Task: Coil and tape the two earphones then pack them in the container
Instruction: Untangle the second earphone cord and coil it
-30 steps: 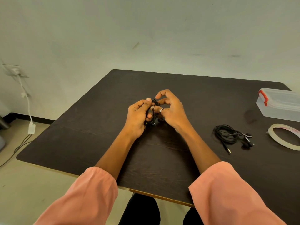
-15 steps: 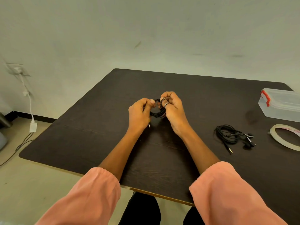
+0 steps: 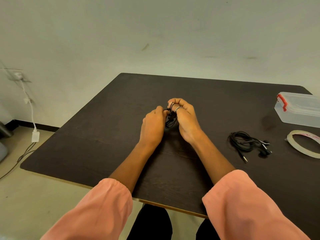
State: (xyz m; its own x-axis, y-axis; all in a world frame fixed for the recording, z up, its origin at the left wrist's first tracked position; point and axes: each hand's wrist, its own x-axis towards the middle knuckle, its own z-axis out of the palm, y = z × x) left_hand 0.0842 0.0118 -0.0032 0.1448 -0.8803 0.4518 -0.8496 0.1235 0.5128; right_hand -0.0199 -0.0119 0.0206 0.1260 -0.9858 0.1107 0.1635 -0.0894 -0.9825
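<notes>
Both hands are gripping one black coiled earphone cable [image 3: 170, 118] between them above the dark wooden table [image 3: 103, 135]: the left hand [image 3: 152, 125] is curling round its left side, the right hand [image 3: 186, 118] its right. The second black earphone [image 3: 245, 142] is lying loosely coiled to the right, near the tape roll [image 3: 294, 144] and the clear plastic container with red clips [image 3: 301, 110].

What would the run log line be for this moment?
step: coiling first earphone | left hand, right hand: gripping it | second earphone: on table
</notes>
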